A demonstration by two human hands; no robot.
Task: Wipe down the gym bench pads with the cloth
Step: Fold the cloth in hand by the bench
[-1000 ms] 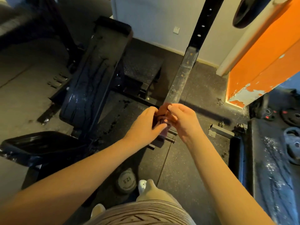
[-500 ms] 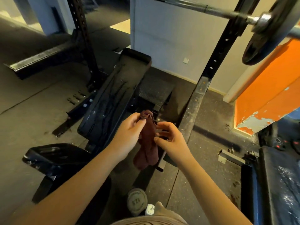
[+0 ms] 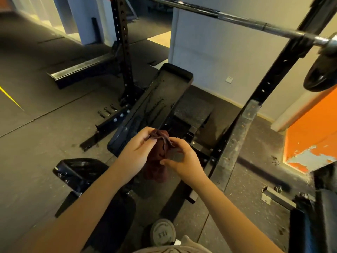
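Head view: back pad (image 3: 155, 106) is sloping away and seat pad (image 3: 80, 170) is lying nearer, neither touched by the cloth (image 3: 156, 161), which is hanging bunched in the air above their junction. Left hand (image 3: 136, 150) is pinching its top edge; right hand (image 3: 184, 159) is gripping its side. Wiping appears not yet begun, with both pads left to do.

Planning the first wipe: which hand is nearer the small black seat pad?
Left. The left hand holds the cloth just up and right of the seat pad; the right hand pinches the cloth's other side, farther from the pad.
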